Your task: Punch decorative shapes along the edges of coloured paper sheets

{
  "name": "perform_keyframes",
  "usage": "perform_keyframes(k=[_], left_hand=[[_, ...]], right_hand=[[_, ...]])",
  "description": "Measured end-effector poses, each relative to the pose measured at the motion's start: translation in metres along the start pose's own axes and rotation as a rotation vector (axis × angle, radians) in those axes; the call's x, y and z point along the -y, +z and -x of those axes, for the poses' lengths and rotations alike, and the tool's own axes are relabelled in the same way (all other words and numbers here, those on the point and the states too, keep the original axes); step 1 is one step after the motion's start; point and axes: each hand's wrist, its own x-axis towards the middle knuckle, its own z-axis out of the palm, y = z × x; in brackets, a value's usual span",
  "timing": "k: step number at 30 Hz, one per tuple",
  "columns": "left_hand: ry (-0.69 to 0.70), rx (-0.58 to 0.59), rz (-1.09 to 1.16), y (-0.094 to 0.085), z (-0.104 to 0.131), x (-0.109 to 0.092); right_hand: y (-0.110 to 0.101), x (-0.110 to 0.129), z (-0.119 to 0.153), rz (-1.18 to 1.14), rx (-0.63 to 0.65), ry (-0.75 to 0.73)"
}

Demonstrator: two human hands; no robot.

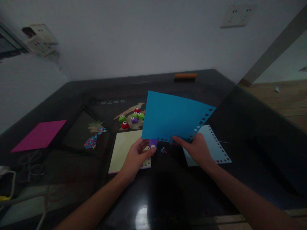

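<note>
My right hand (pixel 196 148) pinches the lower edge of a blue paper sheet (pixel 175 116), tilted up above the table. Small punched shapes run along its right and lower edges. Wrapped in my left hand (pixel 137 155) is a purple craft punch (pixel 153 143) with a white button, set at the sheet's lower left edge. Beneath the left hand lies a pale yellow paper stack (pixel 123 148) with punched holes. A light blue paper stack (pixel 212 143), also punched along its edges, lies partly under the right hand. Tiny cut-outs (pixel 163 150) are scattered between the hands.
Several red, green and purple punches (pixel 134 118) cluster behind the yellow stack. Piles of paper confetti (pixel 91 142) and a magenta sheet (pixel 39 135) lie to the left. An orange-brown roll (pixel 185 76) rests by the back edge of the dark glossy table (pixel 144 84), against the wall.
</note>
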Motion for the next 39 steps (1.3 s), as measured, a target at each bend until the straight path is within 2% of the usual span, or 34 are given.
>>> perform_keyframes(k=[6,14,26,39], left_hand=[[-0.014,0.001,0.004,-0.0008,-0.0004,0.0021],[-0.020,-0.026,0.027,-0.0018,-0.0009,0.0037],[-0.068,-0.048,0.186,-0.0005,-0.0034,0.0048],[-0.088,-0.063,0.179,-0.0019,-0.0034,0.0058]], right_hand=[[0.0001,0.0009,0.0008,0.084,-0.031,-0.063],[0.0009,-0.0032,0.0012,0.109,0.009,-0.084],[0.0028,-0.0029,-0.0003,0.085,0.058,0.003],[0.0047,-0.0047,-0.0004,0.091,0.075,0.060]])
